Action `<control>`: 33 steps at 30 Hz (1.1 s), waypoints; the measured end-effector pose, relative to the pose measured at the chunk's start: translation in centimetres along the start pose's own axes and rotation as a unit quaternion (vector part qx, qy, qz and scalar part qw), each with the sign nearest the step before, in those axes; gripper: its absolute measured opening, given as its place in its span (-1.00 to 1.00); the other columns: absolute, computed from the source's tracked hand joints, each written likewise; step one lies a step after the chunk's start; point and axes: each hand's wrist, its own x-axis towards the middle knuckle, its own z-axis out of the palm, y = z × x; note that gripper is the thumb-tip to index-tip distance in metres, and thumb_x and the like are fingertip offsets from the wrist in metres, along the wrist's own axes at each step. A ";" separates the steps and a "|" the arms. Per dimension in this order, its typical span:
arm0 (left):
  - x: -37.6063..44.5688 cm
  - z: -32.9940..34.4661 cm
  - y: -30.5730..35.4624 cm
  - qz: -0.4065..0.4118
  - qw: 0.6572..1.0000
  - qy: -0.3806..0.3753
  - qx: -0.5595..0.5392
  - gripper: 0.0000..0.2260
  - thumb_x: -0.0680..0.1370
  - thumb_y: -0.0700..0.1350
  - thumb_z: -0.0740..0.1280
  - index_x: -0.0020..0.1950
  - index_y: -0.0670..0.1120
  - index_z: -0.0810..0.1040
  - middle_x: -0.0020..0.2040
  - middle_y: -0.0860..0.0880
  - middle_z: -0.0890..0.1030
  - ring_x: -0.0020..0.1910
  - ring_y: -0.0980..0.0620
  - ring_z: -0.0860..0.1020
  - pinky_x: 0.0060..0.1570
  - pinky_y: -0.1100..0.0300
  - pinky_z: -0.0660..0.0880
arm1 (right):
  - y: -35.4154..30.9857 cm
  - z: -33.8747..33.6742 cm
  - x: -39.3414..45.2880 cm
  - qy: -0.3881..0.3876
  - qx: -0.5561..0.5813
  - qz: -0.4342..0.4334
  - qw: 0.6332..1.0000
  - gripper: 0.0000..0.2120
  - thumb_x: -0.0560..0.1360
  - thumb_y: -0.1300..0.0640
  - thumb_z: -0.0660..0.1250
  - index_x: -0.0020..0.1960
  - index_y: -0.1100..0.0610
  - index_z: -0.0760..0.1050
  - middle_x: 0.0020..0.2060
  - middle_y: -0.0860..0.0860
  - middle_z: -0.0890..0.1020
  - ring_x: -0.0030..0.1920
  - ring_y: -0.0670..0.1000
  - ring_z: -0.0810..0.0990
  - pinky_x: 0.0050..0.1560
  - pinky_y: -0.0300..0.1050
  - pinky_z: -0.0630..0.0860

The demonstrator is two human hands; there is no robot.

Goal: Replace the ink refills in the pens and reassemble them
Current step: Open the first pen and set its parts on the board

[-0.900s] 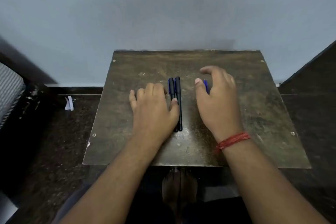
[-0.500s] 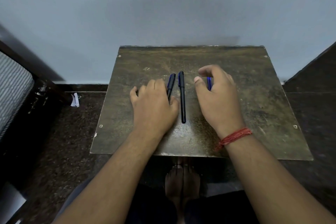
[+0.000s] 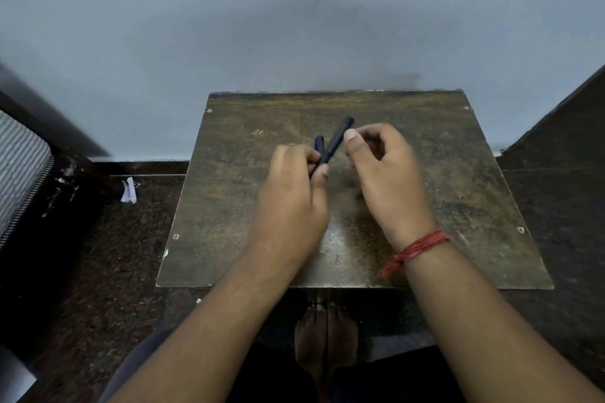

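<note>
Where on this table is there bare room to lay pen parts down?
The table is bare right of the right hand, out to its right edge. It is also bare left of the left hand, and along the far edge by the wall. The middle is crowded: both hands, the black pen and a blue pen.

The left hand (image 3: 291,203) covers the lower end of the slim black plastic pen (image 3: 337,141) and most of the blue pen (image 3: 318,143) behind it. The right hand's (image 3: 383,173) curled fingers hide whatever lies in its palm. Both hands look slightly motion-blurred.
</note>
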 end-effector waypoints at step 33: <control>-0.2 0.7 0.9 -0.123 0.984 -0.050 -0.122 -0.77 0.72 -0.05 0.15 -0.13 0.02 0.43 -0.36 0.11 0.42 -0.42 0.25 0.42 -0.45 0.38 0.32 | 3.6 -4.9 3.4 0.057 -0.114 0.071 0.989 -0.82 0.59 0.08 0.31 -0.13 0.11 0.61 -0.23 -0.01 0.64 -0.21 0.00 0.60 -0.17 -0.09 0.51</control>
